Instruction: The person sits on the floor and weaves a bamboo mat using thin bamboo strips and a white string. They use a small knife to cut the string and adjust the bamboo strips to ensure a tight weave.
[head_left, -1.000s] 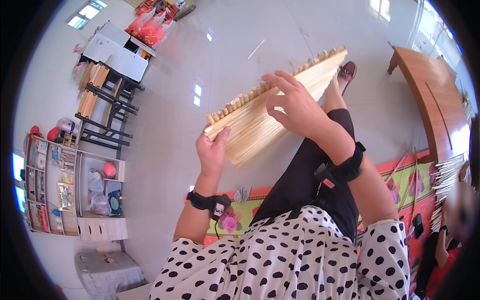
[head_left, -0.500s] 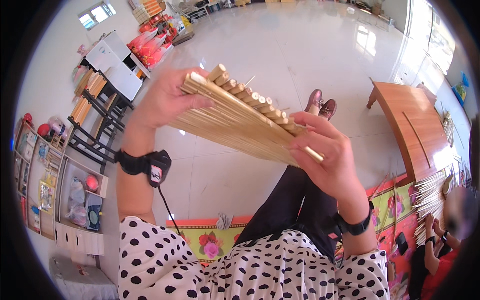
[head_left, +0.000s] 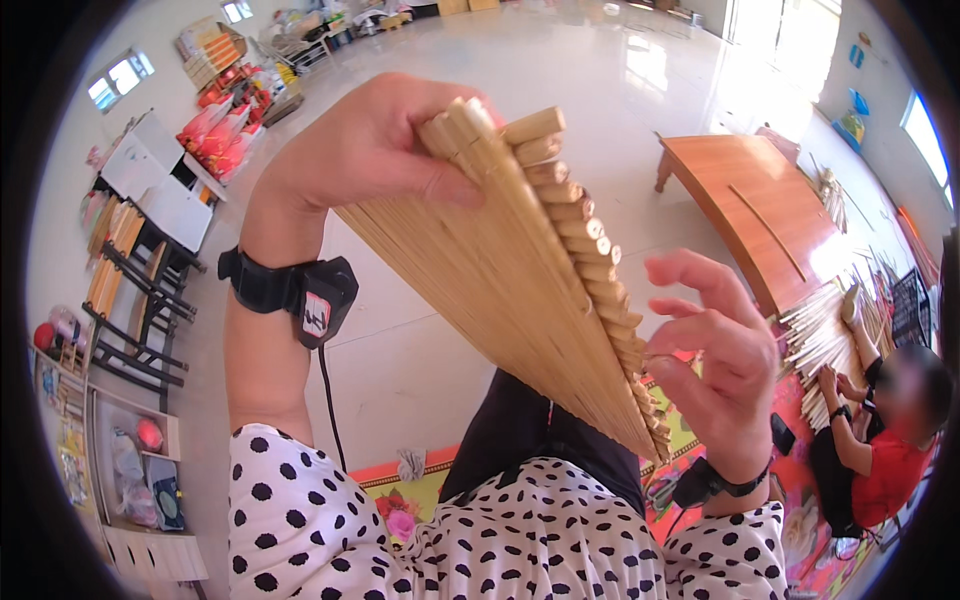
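A woven straw panel [head_left: 480, 270] with a thick, knobbed edge of folded straw ends hangs tilted in front of me. Its upper end is pinched in my left hand [head_left: 370, 145], thumb on the near face and the fingers behind, mostly hidden. The panel slants down to the right, its lower tip close above my lap. Just right of the knobbed edge is my right hand [head_left: 715, 360], its fingers bent and apart, holding nothing I can see. The thumb tip comes close to the edge; whether it touches, I cannot tell.
A brown wooden table [head_left: 760, 210] with a thin stick on it stands to the right. Below it, a person in red [head_left: 890, 465] sits beside a pile of pale straw [head_left: 815, 325]. Benches [head_left: 140, 290] and shelves [head_left: 120, 470] line the left. A flowered mat [head_left: 400, 520] lies under me.
My right hand has let go of the panel's edge and moved right. The panel has swung to a steeper slant, its left-held end higher and nearer. My view has turned rightward.
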